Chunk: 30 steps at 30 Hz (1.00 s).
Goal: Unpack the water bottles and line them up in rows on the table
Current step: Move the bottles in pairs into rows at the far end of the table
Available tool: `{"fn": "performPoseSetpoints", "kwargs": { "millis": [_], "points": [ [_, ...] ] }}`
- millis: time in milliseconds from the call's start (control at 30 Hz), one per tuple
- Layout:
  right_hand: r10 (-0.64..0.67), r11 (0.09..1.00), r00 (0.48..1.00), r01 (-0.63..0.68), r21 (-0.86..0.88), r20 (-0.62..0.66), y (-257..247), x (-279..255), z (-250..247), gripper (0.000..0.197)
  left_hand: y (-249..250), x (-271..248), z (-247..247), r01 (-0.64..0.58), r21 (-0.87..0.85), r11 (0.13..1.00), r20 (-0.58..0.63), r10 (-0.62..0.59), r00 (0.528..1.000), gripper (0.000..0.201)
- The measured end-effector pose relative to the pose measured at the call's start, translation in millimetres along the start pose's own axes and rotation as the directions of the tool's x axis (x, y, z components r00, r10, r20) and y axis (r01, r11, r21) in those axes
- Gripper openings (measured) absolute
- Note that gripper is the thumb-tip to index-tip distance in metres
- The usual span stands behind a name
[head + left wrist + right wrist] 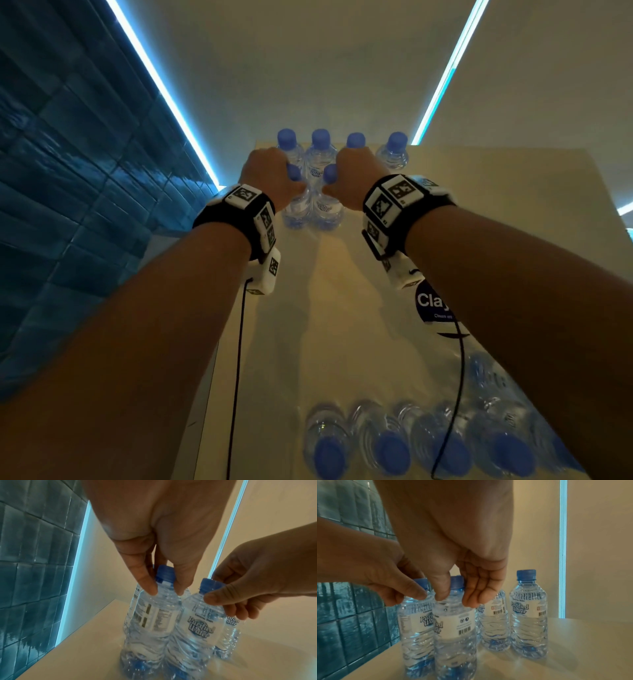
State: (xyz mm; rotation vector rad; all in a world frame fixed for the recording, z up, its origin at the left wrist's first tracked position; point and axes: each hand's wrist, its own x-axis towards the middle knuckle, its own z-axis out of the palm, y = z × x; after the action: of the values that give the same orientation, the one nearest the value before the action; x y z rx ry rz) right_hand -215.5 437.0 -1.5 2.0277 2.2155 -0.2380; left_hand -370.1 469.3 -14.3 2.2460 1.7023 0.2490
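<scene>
Two clear water bottles with blue caps stand upright side by side on the beige table (496, 212), just in front of a back row of several bottles (320, 150). My left hand (270, 174) pinches the neck of the left bottle (295, 209) between thumb and fingers (149, 588). My right hand (356, 174) pinches the neck of the right bottle (329, 210) the same way (453, 600). The two held bottles (154, 622) (455, 628) nearly touch each other. Two back-row bottles (528, 615) stand free to the right of my right hand.
The torn plastic wrap (431, 305) lies on the near table, with several bottles (411, 442) still inside it by the front edge. A blue tiled wall (68, 171) runs close along the table's left side. Wrist cables (238, 359) hang down.
</scene>
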Motion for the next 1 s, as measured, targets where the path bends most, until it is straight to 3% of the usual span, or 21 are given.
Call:
{"fn": "performPoseSetpoints", "kwargs": {
  "millis": [100, 200, 300, 400, 467, 567, 667, 733, 767, 800, 900, 1000],
  "points": [
    [0.003, 1.0, 1.0, -0.003, -0.009, -0.022, 5.7, 11.8, 11.3, 0.026, -1.3, -1.2, 5.6, -0.017, 0.025, 1.0, -0.067, 0.018, 0.998, 0.028],
    [0.039, 0.995, 0.998, -0.034, 0.092, -0.056, 13.6, 7.3, 13.3, 0.034, -2.0, -7.3, 9.9, -0.031, 0.007, 0.999, -0.132, 0.032, 0.991, 0.032],
    [0.02, 0.997, 0.998, -0.016, 0.081, -0.051, 14.1, -14.6, -2.6, 0.038, -0.9, -23.0, 2.8, -0.032, -0.055, 0.998, -0.141, 0.024, 0.99, 0.053],
    [-0.037, 0.986, 0.999, 0.037, 0.162, -0.004, 14.8, -61.3, -30.1, 0.038, 5.3, -57.2, -18.7, -0.197, -0.015, 0.98, -0.174, 0.192, 0.966, 0.052],
    [-0.144, 0.98, 0.987, 0.132, 0.145, 0.072, 19.2, -106.0, -44.7, 0.042, 15.1, -96.4, -33.4, -0.421, -0.012, 0.907, -0.076, 0.419, 0.905, 0.041],
    [-0.339, 0.94, 0.891, 0.304, 0.158, 0.301, 21.3, -193.9, -52.4, 0.051, 35.1, -176.2, -46.6, -0.61, -0.13, 0.781, 0.268, 0.62, 0.737, 0.042],
    [-0.461, 0.884, 0.742, 0.434, 0.174, 0.487, 8.6, -273.9, -29.3, 0.065, 50.7, -244.5, -36.8, -0.685, -0.108, 0.721, 0.57, 0.609, 0.551, 0.055],
    [-0.495, 0.856, 0.707, 0.496, 0.145, 0.505, -3.7, -301.2, -3.6, 0.068, 51.6, -272.6, -23.0, -0.695, -0.081, 0.714, 0.709, 0.531, 0.464, 0.052],
    [-0.505, 0.848, 0.711, 0.513, 0.131, 0.489, -9.5, -307.2, 7.1, 0.064, 49.0, -280.5, -15.3, -0.69, -0.073, 0.72, 0.74, 0.503, 0.447, 0.047],
    [-0.523, 0.839, 0.729, 0.531, 0.116, 0.442, -13.8, -310.3, 16.7, 0.056, 45.4, -285.8, -9.0, -0.686, -0.065, 0.724, 0.739, 0.497, 0.455, 0.038],
    [-0.584, 0.809, 0.759, 0.575, 0.126, 0.287, -23.0, -310.5, 31.2, 0.033, 35.7, -293.1, 0.4, -0.633, -0.033, 0.773, 0.701, 0.469, 0.537, 0.026],
    [-0.579, 0.815, 0.787, 0.563, 0.138, 0.211, -26.4, -303.5, 32.1, 0.026, 36.0, -288.4, -0.4, -0.581, -0.029, 0.813, 0.67, 0.447, 0.593, 0.021]
  ]
}}
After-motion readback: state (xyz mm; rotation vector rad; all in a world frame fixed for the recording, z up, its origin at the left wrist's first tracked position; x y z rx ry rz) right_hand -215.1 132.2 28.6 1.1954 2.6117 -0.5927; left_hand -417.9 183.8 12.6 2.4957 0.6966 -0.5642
